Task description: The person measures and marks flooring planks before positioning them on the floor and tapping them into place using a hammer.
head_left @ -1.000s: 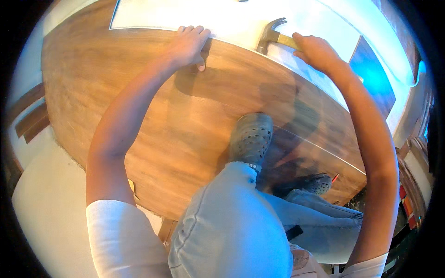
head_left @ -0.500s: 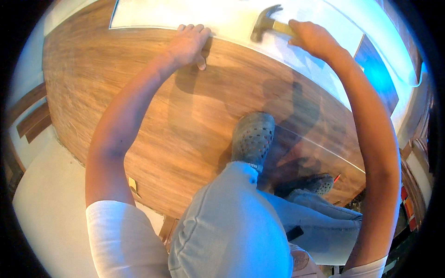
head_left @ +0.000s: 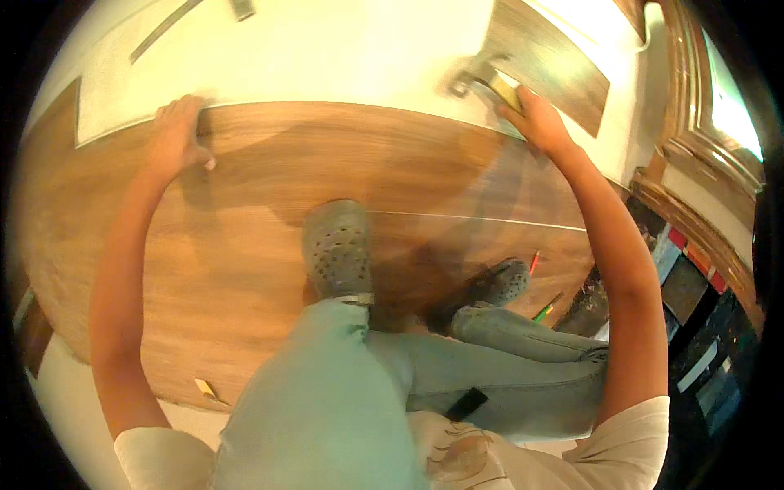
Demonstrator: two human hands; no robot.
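Note:
My right hand (head_left: 535, 122) is wrapped round the yellowish handle of a claw hammer (head_left: 505, 86). The hammer's head is blurred and hangs over the pale floor, close to the far edge of the wood-look flooring (head_left: 269, 175). Whether the head touches anything I cannot tell. Off to the left, my left hand (head_left: 180, 135) rests on that same edge, fingers over the border and thumb apart on the brown surface. Nothing shows in its grasp. Between my arms, my foot in a grey perforated clog (head_left: 339, 245) stands on the planks.
A loose wood-look piece (head_left: 551, 65) lies on the pale surface beyond the hammer. Near my other clog (head_left: 502, 282) are a red pencil (head_left: 535, 262) and a green pen-like item (head_left: 548, 307). A small yellow-handled item (head_left: 206, 389) lies lower left. Framed wooden furniture (head_left: 694, 163) borders the right.
The view has swung to the right, so both hands and the clog appear farther left and lower. My right hand keeps the hammer; my left hand stays at the flooring edge.

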